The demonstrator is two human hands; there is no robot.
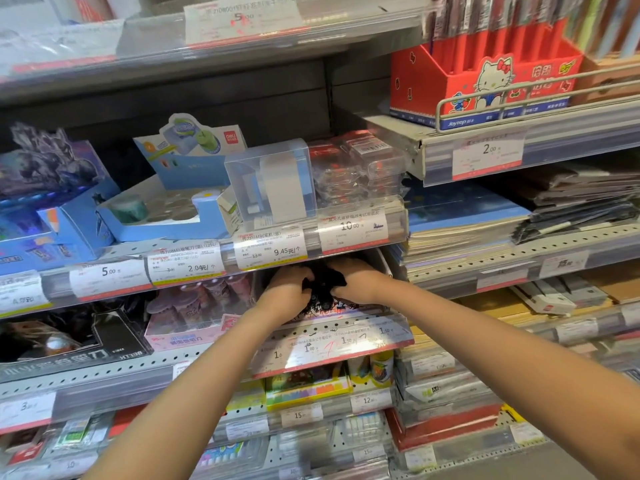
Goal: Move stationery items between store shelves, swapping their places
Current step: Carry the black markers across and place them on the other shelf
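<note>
So the thing being handled is a clump of small black items (320,289), dark and kind of jumbled, too blurry to say exactly what they are. They sit on the middle shelf (332,332), tucked under the shelf above with the price tags.

Going left to right: at 9 o'clock from the clump there's a pink cardboard display box (194,327) with rounded, glossy purple-ish pieces in it. Then the left hand (289,289), fingers curled down into the black pile, gripping its left side. The clump is wedged right between both hands, touching each. The right hand (353,280) sits at 3 o'clock of it, fingers curled over and pinching the right side of the pile.

Up at 12 o'clock there's a clear hard plastic box (273,183) with a white block inside, boxy and shiny. Further right at 2 o'clock, a red cardboard cat-character box (481,81) behind a wire rail.
</note>
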